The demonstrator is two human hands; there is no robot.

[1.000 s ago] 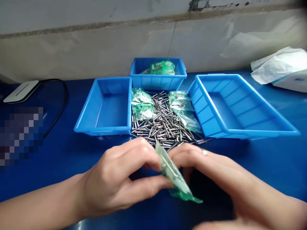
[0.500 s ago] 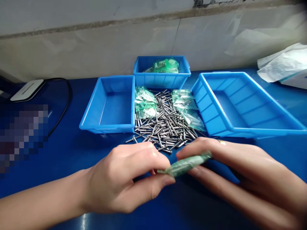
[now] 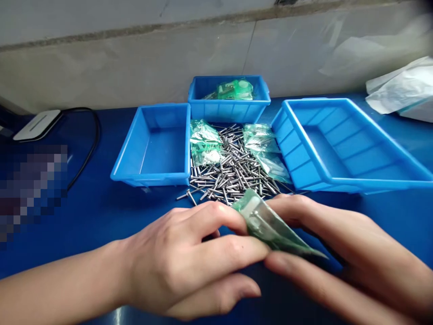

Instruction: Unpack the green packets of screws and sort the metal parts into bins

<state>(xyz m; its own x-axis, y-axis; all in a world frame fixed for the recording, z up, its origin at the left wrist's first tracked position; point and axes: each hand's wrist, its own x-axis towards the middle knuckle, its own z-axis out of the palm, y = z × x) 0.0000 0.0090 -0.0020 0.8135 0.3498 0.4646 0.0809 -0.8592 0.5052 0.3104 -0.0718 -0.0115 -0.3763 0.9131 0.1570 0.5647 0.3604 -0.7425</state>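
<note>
Blue worktop (image 3: 111,216) under all. Around screw pile (image 3: 233,176): large blue bin (image 3: 334,180) at 3 o'clock, medium blue bin (image 3: 152,178) at 9, small blue bin (image 3: 226,108) at 12. Left hand (image 3: 189,257) at 7, fingers narrow, pinching green packet (image 3: 267,221), tilted, just off pile's 5 o'clock edge. Right hand (image 3: 345,243) at 4, fingers around packet; grip unclear.

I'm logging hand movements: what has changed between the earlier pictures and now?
The green plastic packet tipped up nearly level, then swung back, its right end now low. The left hand's thumb has come away from it; its other fingers keep hold. The right hand remains beside the packet, its grip unclear. The three blue bins and screw pile stayed put.
</note>
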